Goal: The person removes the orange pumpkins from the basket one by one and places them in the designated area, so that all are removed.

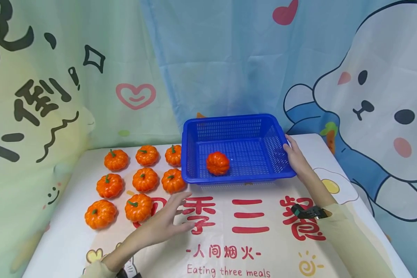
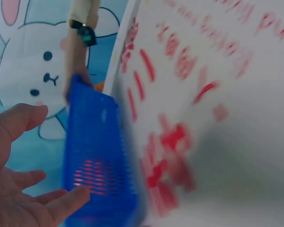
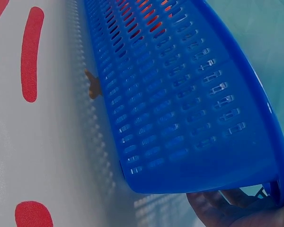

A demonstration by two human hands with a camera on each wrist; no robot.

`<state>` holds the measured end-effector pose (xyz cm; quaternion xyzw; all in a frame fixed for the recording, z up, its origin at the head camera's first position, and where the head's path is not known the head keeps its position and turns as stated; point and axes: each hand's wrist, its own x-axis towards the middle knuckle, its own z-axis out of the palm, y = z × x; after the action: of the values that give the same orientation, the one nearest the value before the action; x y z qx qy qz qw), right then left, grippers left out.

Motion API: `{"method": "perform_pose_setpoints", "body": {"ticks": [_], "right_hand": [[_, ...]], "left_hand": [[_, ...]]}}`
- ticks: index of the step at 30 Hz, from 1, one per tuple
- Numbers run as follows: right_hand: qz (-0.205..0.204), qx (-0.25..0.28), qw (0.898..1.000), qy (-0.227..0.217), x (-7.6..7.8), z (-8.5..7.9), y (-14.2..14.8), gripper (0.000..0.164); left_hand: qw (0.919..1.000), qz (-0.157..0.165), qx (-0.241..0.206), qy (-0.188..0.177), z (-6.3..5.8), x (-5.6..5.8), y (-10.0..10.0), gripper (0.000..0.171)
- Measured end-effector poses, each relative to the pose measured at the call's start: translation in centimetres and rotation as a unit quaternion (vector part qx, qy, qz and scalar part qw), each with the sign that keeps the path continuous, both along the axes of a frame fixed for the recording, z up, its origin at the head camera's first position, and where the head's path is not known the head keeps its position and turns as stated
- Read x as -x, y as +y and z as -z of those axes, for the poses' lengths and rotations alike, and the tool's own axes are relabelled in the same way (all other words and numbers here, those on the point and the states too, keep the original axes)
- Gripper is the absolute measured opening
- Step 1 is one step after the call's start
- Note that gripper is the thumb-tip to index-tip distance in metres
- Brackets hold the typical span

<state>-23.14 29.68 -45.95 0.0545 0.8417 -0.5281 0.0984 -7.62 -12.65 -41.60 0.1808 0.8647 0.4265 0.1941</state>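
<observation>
A blue plastic basket (image 1: 239, 179) with slotted walls is at the back of the table, a shadow under its front edge. One small orange pumpkin (image 1: 217, 163) lies inside, left of the middle. My right hand (image 1: 297, 158) grips the basket's right rim; in the right wrist view its fingers (image 3: 227, 208) curl under that rim. My left hand (image 1: 165, 222) hovers over the table in front of the basket's left corner, holding nothing. Its fingers look loose and spread in the left wrist view. Several more pumpkins (image 1: 145, 179) with green stems stand in rows left of the basket.
The white table (image 1: 66, 200) carries a printed cloth with red characters (image 1: 251, 214). Behind it hangs a curtain (image 1: 208, 73) with cartoon drawings, close to the basket's back rim. The nearest pumpkin (image 1: 173, 180) sits right against the basket's left side in the head view.
</observation>
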Motion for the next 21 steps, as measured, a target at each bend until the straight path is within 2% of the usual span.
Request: {"method": "perform_pose_setpoints", "body": {"ticks": [2,4,7,10,13,16,18,21], "right_hand": [[0.001,-0.002,1.0,-0.002,0.0,0.0,0.2,0.059],[0.002,-0.002,1.0,-0.004,0.1,0.0,0.4,0.059],[0.003,-0.001,1.0,-0.003,0.1,0.0,0.6,0.059],[0.002,0.002,1.0,0.0,0.0,0.0,0.6,0.06],[0.002,0.003,1.0,0.005,-0.2,-0.1,0.4,0.06],[0.003,0.002,1.0,0.007,-0.2,-0.2,0.1,0.06],[0.004,0.001,1.0,0.005,0.0,-0.2,0.0,0.059],[0.007,-0.004,1.0,0.0,0.0,-0.3,0.0,0.059]], "left_hand": [[0.9999,0.013,0.007,0.005,-1.5,1.8,0.6,0.077],[0.9994,0.028,0.016,0.013,-2.9,4.1,1.5,0.076],[0.9969,0.056,0.051,0.022,-4.6,8.3,3.3,0.072],[0.9882,0.096,0.113,0.039,-5.5,13.0,5.5,0.068],[0.9787,0.116,0.164,0.045,-5.7,17.5,7.7,0.062],[0.9765,0.102,0.19,0.01,-5.4,20.8,9.4,0.058],[0.9738,0.091,0.207,-0.023,-4.8,22.2,10.2,0.06],[0.9639,0.088,0.234,-0.091,-4.0,23.2,11.0,0.072]]}}
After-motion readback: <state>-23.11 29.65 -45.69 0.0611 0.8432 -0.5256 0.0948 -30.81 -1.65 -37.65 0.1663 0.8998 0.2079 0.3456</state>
